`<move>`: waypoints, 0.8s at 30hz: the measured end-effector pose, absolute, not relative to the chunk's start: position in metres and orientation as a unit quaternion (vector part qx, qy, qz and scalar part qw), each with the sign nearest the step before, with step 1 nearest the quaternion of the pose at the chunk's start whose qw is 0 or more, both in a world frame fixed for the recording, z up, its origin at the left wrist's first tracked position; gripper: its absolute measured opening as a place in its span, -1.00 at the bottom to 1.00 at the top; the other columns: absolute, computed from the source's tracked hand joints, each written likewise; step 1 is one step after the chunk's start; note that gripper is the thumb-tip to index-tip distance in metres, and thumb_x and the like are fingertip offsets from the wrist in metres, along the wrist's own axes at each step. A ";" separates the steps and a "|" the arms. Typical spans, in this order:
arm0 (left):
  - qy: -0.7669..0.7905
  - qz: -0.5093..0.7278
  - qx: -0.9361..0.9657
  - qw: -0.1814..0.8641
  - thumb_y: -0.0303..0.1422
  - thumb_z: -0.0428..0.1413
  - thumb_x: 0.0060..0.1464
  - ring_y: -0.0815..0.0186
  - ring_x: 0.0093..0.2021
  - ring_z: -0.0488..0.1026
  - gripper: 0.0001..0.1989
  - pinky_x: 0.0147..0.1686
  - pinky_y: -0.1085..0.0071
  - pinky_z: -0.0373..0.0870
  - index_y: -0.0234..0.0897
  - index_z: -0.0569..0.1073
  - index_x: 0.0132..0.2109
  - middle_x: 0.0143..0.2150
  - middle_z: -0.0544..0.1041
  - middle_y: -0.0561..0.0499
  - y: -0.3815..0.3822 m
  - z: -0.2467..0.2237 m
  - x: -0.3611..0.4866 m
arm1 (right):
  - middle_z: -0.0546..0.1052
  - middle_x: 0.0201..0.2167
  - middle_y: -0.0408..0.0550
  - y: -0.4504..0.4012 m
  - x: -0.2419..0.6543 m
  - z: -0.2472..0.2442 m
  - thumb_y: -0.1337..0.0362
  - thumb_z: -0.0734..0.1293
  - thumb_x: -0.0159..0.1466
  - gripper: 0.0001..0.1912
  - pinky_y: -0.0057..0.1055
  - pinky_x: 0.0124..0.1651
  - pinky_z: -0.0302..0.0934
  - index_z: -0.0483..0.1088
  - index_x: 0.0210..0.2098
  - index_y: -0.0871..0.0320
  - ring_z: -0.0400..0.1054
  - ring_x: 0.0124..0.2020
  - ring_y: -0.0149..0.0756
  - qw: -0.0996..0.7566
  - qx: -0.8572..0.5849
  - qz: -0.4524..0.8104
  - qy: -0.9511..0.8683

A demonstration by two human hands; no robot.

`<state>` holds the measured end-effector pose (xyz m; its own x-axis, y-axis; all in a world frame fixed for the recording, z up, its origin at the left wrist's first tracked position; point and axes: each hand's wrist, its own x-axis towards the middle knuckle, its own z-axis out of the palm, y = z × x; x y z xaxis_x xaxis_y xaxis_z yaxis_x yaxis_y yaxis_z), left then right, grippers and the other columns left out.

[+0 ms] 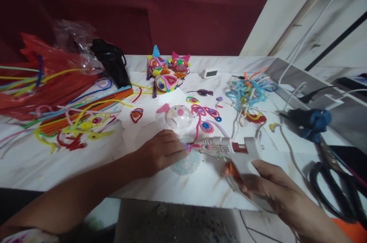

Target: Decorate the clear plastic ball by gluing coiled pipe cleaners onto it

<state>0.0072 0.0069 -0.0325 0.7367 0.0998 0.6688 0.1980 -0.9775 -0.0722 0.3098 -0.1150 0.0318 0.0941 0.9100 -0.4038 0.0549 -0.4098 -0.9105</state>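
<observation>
My right hand [272,185] is wrapped round a white hot glue gun [249,155], its fingers at the orange trigger [233,170]. The gun's nozzle points left, close to the fingertips of my left hand [160,151]. Those fingers pinch a small purple and pink pipe cleaner piece [195,146]. Just beneath lies a round, translucent, speckled pale-blue thing [185,164], partly hidden by my left hand. Behind it sits a whitish rounded form [183,118] with a pink ear and a pink nose. Coiled pipe cleaner eye shapes [207,127] lie to its right.
Three finished colourful pipe cleaner heads [166,82] stand at the back. At left are loose pipe cleaners [86,114], a red plastic bag [37,93] and a black bottle [111,63]. Tangled scraps [248,92], a cable [289,147] and black-handled scissors [329,193] lie at right.
</observation>
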 end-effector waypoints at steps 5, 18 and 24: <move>-0.087 -0.351 -0.929 0.077 -0.44 0.01 0.63 0.28 -0.08 0.68 -0.72 0.20 0.26 0.62 -0.23 0.65 0.09 -0.08 0.81 -0.01 0.005 -0.030 0.008 | 0.52 -0.56 -0.13 -0.116 0.310 0.035 0.09 0.55 0.00 -0.79 -0.26 -0.24 0.26 0.49 -0.58 0.00 0.37 -0.38 -0.16 0.381 -0.629 0.559 -0.383; -0.074 -0.356 -0.929 0.073 -0.49 0.07 0.59 0.27 -0.12 0.65 -0.79 0.13 0.25 0.61 -0.33 0.62 0.08 -0.11 0.77 -0.04 0.005 -0.027 0.010 | 0.54 -0.54 -0.12 -0.122 0.315 0.033 0.05 0.55 0.03 -0.82 -0.24 -0.29 0.22 0.62 -0.45 -0.02 0.33 -0.39 -0.12 0.373 -0.644 0.533 -0.402; -0.075 -0.362 -0.926 0.080 -0.48 0.05 0.61 0.27 -0.12 0.64 -0.78 0.16 0.25 0.59 -0.32 0.62 0.08 -0.12 0.77 -0.04 0.005 -0.024 0.010 | 0.57 -0.52 -0.06 -0.124 0.319 0.029 0.03 0.55 0.07 -0.81 -0.19 -0.27 0.30 0.62 -0.44 -0.02 0.39 -0.38 -0.06 0.374 -0.634 0.537 -0.412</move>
<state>0.0104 0.0047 -0.0237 0.7267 0.0815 0.6821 0.1967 -0.9760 -0.0930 0.3193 -0.1241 0.0286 0.0829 0.9240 -0.3733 0.1212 -0.3812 -0.9165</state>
